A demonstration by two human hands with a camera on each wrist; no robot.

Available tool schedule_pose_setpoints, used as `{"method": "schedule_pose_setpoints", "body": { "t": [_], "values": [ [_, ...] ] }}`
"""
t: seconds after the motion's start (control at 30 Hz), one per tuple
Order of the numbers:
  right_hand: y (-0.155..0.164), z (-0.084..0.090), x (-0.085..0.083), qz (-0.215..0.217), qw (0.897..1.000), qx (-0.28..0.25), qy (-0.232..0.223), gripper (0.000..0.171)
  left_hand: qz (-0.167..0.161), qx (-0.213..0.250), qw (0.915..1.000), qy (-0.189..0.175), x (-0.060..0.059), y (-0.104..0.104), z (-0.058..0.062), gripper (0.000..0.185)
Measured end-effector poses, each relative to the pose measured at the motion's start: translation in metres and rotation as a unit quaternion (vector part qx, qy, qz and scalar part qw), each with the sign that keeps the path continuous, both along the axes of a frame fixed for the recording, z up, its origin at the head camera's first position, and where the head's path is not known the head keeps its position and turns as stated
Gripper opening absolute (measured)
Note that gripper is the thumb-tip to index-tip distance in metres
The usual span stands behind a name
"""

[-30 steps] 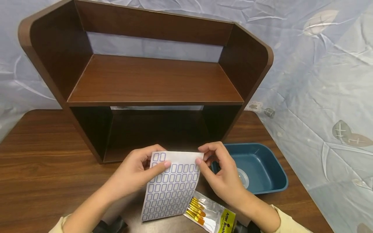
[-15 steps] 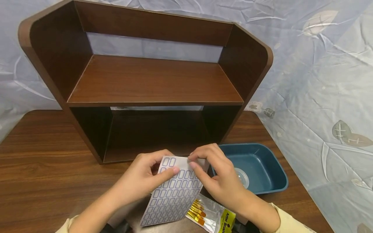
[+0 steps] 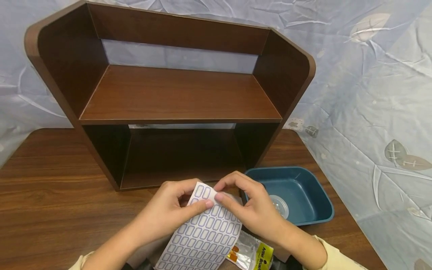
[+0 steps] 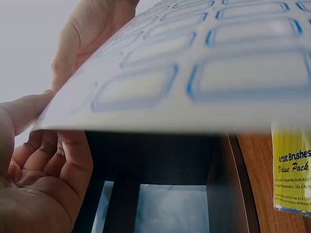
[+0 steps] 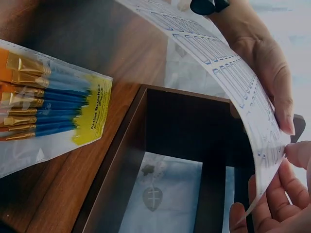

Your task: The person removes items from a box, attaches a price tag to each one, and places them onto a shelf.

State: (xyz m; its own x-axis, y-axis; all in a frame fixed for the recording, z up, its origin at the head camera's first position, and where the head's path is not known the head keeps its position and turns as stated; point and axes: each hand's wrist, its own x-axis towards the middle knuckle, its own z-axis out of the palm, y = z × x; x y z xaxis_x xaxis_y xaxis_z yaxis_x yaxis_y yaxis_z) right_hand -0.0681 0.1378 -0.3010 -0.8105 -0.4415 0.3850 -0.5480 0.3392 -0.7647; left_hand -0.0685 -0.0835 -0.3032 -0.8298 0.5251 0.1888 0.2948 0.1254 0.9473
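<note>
A sheet of small blue-bordered sticker labels (image 3: 206, 236) is held up by both hands in the head view, bending as it hangs toward me. My left hand (image 3: 172, 210) grips its upper left side, thumb across the front and fingers behind. The thumb and forefinger of my right hand (image 3: 253, 202) pinch the top edge, close to the left thumb. At the top left of the sheet two labels stand in a row beside a bare strip. Below the right hand, partly covered by the sheet, lies a clear pack of artist brushes (image 5: 63, 107) with a yellow card.
Behind the hands stands a dark brown two-level shelf (image 3: 182, 93) on the wooden table (image 3: 50, 187). To the right sits a blue tray (image 3: 307, 195), a clear round plastic piece (image 3: 280, 206) inside it near its left wall. Patterned cloth (image 3: 388, 112) hangs behind and right.
My right hand has slid left along the sheet's top edge toward the left thumb. Both hands have lowered slightly, the left shifting right, and the sheet has tilted and curved more.
</note>
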Motion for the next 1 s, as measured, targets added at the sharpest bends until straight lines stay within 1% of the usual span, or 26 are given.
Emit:
{"method": "schedule_pose_setpoints", "body": {
  "t": [0.13,0.23,0.37,0.47,0.63,0.73,0.87,1.0],
  "values": [
    [-0.0014,-0.0004,0.0002,0.004,1.000,0.001,0.008,0.016,0.014,-0.013,0.9992,0.034,0.0010,0.0013,-0.0016,0.014],
    [-0.0027,-0.0010,0.0005,0.005,1.000,0.000,0.017,0.015,0.014,-0.015,0.9985,0.051,0.0015,0.0026,-0.0028,0.014],
    [-0.0033,-0.0022,0.0005,0.006,1.000,-0.007,0.015,0.014,0.006,-0.010,0.9991,0.041,0.0019,0.0036,-0.0030,0.016],
    [-0.0032,-0.0030,0.0004,0.007,1.000,-0.013,0.002,0.013,0.006,-0.015,0.9991,0.039,0.0017,0.0040,-0.0035,0.016],
    [-0.0030,-0.0043,0.0019,0.006,1.000,-0.017,-0.023,0.013,0.009,-0.025,0.9986,0.045,0.0014,0.0044,-0.0054,0.014],
    [-0.0032,-0.0052,0.0031,0.005,0.999,-0.019,-0.034,0.013,0.008,-0.029,0.9987,0.042,0.0014,0.0048,-0.0064,0.014],
    [-0.0035,-0.0066,0.0033,0.005,0.999,-0.024,-0.041,0.013,0.004,-0.029,0.9993,0.022,0.0017,0.0052,-0.0069,0.015],
    [-0.0031,-0.0077,0.0031,0.003,0.999,-0.024,-0.045,0.012,-0.007,-0.021,0.9998,-0.001,0.0019,0.0050,-0.0070,0.017]
  ]
}}
